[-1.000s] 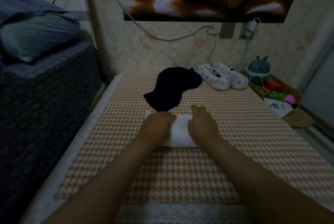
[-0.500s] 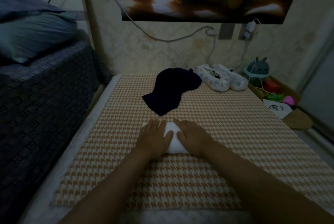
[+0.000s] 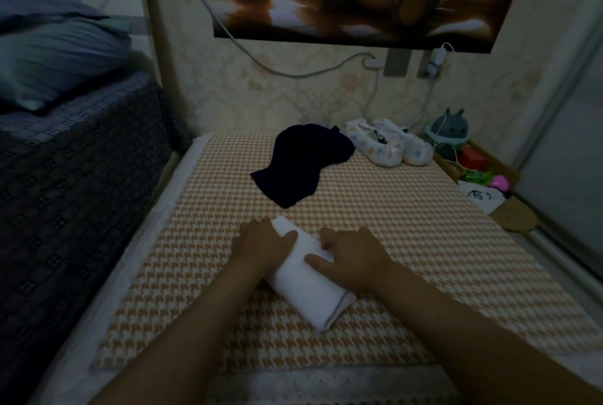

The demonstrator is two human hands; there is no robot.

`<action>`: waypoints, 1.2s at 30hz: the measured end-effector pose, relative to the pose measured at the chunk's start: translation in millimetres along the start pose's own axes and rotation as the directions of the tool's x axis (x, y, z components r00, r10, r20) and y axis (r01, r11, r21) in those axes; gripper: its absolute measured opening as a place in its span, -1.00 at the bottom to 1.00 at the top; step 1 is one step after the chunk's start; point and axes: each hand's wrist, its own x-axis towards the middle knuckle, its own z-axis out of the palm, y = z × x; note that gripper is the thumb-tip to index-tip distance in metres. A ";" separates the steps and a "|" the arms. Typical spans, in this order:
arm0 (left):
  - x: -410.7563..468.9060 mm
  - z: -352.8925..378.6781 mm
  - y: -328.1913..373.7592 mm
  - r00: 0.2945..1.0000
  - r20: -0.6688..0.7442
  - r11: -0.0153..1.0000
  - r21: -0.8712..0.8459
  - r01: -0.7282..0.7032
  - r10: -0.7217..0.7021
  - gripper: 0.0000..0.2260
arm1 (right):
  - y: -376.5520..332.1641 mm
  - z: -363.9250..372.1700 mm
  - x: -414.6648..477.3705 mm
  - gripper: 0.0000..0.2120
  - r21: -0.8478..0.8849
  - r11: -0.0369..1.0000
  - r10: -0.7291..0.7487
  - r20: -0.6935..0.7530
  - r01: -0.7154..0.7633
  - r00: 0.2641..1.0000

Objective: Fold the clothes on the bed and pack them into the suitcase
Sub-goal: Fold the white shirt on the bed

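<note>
A folded white garment (image 3: 310, 293) lies diagonally on the orange houndstooth bed cover (image 3: 424, 241), its near end pointing toward me. My left hand (image 3: 261, 246) grips its far left side, thumb on top. My right hand (image 3: 354, 261) holds its right edge, thumb laid across the white cloth and fingers curled at the fold. Beyond them a dark unfolded garment (image 3: 300, 164) lies crumpled on the cover. No suitcase is in view.
A pair of pale patterned slippers (image 3: 388, 145) sits at the far edge near the wall. A box with a teal plush toy (image 3: 448, 130) and small items stands at the right. A taller dark-covered bed (image 3: 65, 159) with pillows flanks the left.
The white bundle was wide across the bed under both palms; it has since been narrowed and turned diagonal, and both hands shifted from pressing on top to holding its sides.
</note>
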 end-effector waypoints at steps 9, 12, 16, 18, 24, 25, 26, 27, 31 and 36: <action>-5.3 -6.8 12.3 0.983 -0.110 0.960 -0.221 -0.171 0.150 -0.42 | -11.2 9.5 -18.8 -0.60 0.408 0.902 0.161 -0.006 -0.145 0.987; -11.0 -13.0 31.0 0.918 -0.202 0.872 -0.296 -0.390 0.342 -0.57 | -3.0 -7.7 -13.2 -0.53 0.613 0.735 0.258 0.142 -0.290 0.956; -18.2 -12.1 55.1 0.822 -0.319 0.769 -0.309 -0.560 0.471 -0.73 | -0.4 -11.1 -9.3 -0.28 0.784 0.534 0.294 0.178 -0.316 0.939; -20.3 -10.4 59.8 0.798 -0.364 0.757 -0.286 -0.587 0.480 -0.74 | -0.8 -13.6 -12.0 -0.33 0.792 0.536 0.282 0.159 -0.293 0.946; -22.0 9.2 58.4 0.805 -0.405 0.846 -0.124 -0.518 0.433 -0.39 | 27.5 -30.9 -22.2 -0.25 0.674 0.698 0.308 0.022 -0.242 0.951; -24.9 14.1 59.8 0.790 -0.389 0.827 -0.112 -0.551 0.474 -0.38 | 37.6 -35.8 -24.7 -0.24 0.663 0.706 0.325 0.009 -0.249 0.946; -27.9 19.7 62.5 0.780 -0.346 0.805 -0.104 -0.584 0.521 -0.36 | 48.5 -41.6 -27.6 -0.23 0.645 0.718 0.343 -0.002 -0.260 0.939; -30.6 25.8 66.9 0.766 -0.291 0.785 -0.077 -0.615 0.573 -0.35 | 60.0 -48.4 -30.5 -0.23 0.620 0.735 0.362 -0.017 -0.274 0.932; -38.0 48.6 102.7 0.751 -0.106 0.748 -0.075 -0.659 0.652 -0.41 | 110.5 -71.7 -43.5 -0.22 0.519 0.786 0.430 -0.066 -0.337 0.900; -37.4 88.7 156.1 0.714 0.024 0.710 -0.134 -0.692 0.700 -0.46 | 154.7 -68.7 -65.1 -0.17 0.361 0.844 0.444 -0.058 -0.396 0.894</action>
